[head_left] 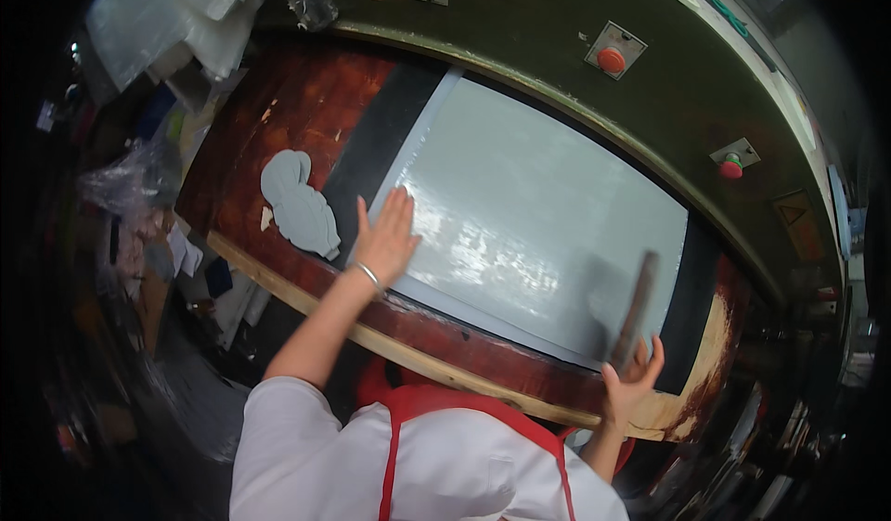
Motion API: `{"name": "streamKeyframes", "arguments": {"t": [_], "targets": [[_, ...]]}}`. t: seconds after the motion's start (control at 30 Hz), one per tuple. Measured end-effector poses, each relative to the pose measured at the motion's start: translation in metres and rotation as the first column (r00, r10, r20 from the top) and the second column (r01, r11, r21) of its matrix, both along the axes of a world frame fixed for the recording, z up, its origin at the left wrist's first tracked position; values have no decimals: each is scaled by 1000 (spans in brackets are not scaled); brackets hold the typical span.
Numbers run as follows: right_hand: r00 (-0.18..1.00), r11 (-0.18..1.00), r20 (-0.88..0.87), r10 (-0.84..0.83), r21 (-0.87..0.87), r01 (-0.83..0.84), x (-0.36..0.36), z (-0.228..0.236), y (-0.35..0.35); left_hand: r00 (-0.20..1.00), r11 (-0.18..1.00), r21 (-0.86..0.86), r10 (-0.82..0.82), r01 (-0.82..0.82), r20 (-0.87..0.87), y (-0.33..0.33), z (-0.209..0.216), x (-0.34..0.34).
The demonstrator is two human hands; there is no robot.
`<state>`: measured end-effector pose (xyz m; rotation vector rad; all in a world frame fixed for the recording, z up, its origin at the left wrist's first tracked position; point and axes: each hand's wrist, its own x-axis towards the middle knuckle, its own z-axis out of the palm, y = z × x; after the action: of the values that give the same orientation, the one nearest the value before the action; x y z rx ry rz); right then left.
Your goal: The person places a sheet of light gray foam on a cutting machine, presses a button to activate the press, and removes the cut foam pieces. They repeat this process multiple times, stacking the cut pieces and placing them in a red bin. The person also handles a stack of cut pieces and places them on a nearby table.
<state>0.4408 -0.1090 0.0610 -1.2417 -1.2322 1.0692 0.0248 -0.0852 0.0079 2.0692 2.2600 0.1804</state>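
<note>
Nearest, a white top and red apron straps [436, 410] fill the lower edge, hiding the near part of the bench. The right hand [633, 380] has its fingers spread and lies open at the near right corner of the pale grey sheet [548, 215]; a dark, blurred bar [637, 308] rises just beyond its fingertips, perhaps a tool, though the view is too smeared to tell, or to say whether the hand touches it. The left hand [385, 238], a thin bangle at the wrist, presses flat with fingers together on the sheet's near left edge. The sheet is smooth, glossy and rectangular, lying flat, its long axis running from the left hand across to beyond the right hand. Under it lies a black band [371, 145] on a worn reddish-brown bench [297, 103] edged in pale wood. Left of the left hand rest grey cut-out shapes [297, 205]. Beyond the sheet curves an olive machine frame [557, 76] with red buttons [611, 59]; far left, crumpled clear plastic [176, 11] is cut off.
</note>
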Motion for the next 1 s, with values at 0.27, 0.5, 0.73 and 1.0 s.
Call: {"name": "streamKeyframes", "arguments": {"t": [0.27,0.5,0.73,1.0], "targets": [[861,975,480,172,44,-219,-242,-21,80,903,956,292,-104,-25,417,-4,-25,5],[729,943,682,-62,279,-180,-306,-54,65,892,926,376,-150,-24,427,8,-26,-3],[841,979,539,44,142,-143,-248,-45,125,877,944,329,-168,12,450,61,-16,-10],[388,606,474,-790,509,611,-58,44,270,923,940,334,-70,-65,379,93,6,-34]]}}
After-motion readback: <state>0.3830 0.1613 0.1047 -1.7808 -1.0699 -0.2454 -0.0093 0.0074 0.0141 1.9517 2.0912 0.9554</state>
